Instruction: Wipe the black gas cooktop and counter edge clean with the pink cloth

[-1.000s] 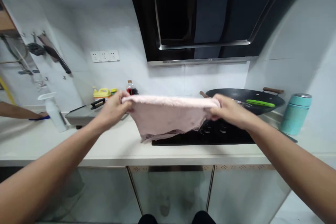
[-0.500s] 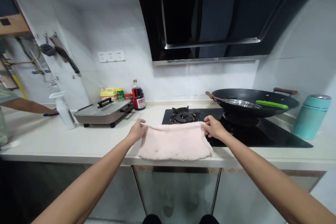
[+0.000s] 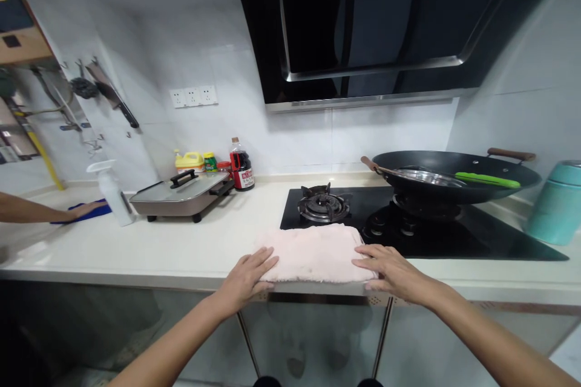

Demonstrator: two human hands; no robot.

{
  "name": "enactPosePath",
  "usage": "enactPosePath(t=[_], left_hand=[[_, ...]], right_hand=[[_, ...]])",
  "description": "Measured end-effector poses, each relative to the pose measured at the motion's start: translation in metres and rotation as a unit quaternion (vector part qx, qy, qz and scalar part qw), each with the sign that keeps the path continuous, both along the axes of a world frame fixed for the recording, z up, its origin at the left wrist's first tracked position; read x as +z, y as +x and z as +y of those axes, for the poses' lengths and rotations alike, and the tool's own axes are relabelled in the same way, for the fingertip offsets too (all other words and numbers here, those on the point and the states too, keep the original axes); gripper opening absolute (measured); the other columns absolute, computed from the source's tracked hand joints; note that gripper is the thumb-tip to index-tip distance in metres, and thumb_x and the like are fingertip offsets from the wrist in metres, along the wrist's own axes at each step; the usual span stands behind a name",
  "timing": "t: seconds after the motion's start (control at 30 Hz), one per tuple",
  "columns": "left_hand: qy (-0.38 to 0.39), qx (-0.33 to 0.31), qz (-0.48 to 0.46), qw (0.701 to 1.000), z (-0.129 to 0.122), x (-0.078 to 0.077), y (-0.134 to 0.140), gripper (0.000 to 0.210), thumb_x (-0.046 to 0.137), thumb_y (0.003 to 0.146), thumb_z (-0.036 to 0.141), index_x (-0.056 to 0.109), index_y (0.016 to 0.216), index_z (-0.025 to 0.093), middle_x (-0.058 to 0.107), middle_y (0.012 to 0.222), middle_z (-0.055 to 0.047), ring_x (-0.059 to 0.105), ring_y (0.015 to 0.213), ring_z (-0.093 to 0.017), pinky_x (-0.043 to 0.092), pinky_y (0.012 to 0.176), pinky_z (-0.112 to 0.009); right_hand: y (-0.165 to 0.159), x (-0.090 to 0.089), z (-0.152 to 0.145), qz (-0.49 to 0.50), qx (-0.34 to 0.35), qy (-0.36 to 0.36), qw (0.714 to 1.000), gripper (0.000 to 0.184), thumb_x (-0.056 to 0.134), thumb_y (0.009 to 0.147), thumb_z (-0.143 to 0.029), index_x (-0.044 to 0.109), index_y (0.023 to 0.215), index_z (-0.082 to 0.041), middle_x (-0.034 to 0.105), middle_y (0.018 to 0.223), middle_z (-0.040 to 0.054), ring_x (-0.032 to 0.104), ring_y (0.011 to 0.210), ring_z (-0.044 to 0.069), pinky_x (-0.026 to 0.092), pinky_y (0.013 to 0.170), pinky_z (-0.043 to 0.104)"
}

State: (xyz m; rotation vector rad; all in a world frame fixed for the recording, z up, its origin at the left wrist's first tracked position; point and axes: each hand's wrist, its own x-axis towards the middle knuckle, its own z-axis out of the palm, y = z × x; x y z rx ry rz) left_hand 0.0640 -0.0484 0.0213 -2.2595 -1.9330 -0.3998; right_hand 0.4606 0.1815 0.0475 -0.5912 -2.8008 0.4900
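A folded pale pink towel [image 3: 315,254] lies at the front edge of the white counter [image 3: 190,248], its far side resting against the front of the black gas stove [image 3: 458,236]. My left hand [image 3: 249,278] touches the towel's left end, fingers stretched out over it. At the right end, my right hand [image 3: 394,269] rests with spread fingers on the cloth. Neither hand grips the towel. Just beyond it is the bare left burner [image 3: 324,207].
A wok [image 3: 458,190] with a green-handled utensil [image 3: 488,179] sits on the right burner, near a teal flask [image 3: 556,205]. Leftward are an electric pan [image 3: 181,196], a soy sauce bottle [image 3: 242,169] and a spray bottle [image 3: 114,196]. Another person's hand [image 3: 88,208] presses a blue cloth [image 3: 97,211].
Both my hands have let go of the towel's far corners and moved nearer, to its sides. The towel now lies flatter. The other person's hand has moved left with the blue cloth.
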Motion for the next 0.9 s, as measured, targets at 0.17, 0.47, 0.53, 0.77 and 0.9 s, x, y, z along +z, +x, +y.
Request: enactPosePath(t=[0.17,0.47,0.53,0.77,0.9], left_hand=[[-0.004,0.075,-0.281,0.957,0.005,0.042,0.005,0.032,0.066,0.087,0.048,0.079,0.106,0.027,0.077,0.122,-0.007,0.068,0.119,-0.03,0.049,0.106,-0.039],[0.134,0.168,-0.465,0.859,0.041,0.141,-0.005,0.053,0.079,0.064,0.063,0.072,0.088,0.016,0.07,0.072,-0.002,0.063,0.069,-0.02,0.048,0.061,-0.027],[0.15,0.173,-0.497,0.837,0.039,0.152,-0.007,0.058,0.083,0.06,0.063,0.072,0.091,0.015,0.071,0.073,-0.003,0.062,0.069,-0.019,0.046,0.06,-0.027],[0.094,0.202,-0.609,0.761,0.051,0.135,-0.011,0.049,0.091,0.051,0.049,0.066,0.077,0.016,0.068,0.065,0.0,0.063,0.059,-0.016,0.045,0.054,-0.025],[0.04,0.221,-0.672,0.705,0.071,0.094,-0.008,0.046,0.094,0.049,0.039,0.059,0.07,0.017,0.067,0.06,-0.002,0.064,0.055,-0.018,0.051,0.056,-0.029]], right_hand=[[-0.015,0.026,0.014,0.117,-0.007,-0.071,0.991,0.046,0.044,0.099,-0.059,0.072,0.095,-0.023,0.069,0.116,0.0085,0.058,0.114,0.027,0.042,0.103,0.043],[-0.086,0.109,0.045,0.29,-0.211,-0.037,0.933,0.033,0.036,0.095,-0.05,0.049,0.081,-0.023,0.061,0.082,0.0037,0.055,0.081,0.022,0.04,0.072,0.03],[-0.086,0.122,0.049,0.295,-0.221,-0.026,0.929,0.033,0.038,0.096,-0.051,0.05,0.082,-0.023,0.062,0.085,0.0044,0.056,0.084,0.023,0.039,0.073,0.03],[-0.095,0.094,0.058,0.216,-0.259,-0.055,0.94,0.03,0.047,0.096,-0.038,0.053,0.072,-0.021,0.066,0.083,0.0079,0.059,0.083,0.022,0.038,0.072,0.029],[-0.111,0.047,0.057,0.167,-0.29,-0.093,0.938,0.028,0.053,0.093,-0.03,0.054,0.067,-0.02,0.065,0.078,0.0082,0.06,0.081,0.021,0.039,0.071,0.028]])
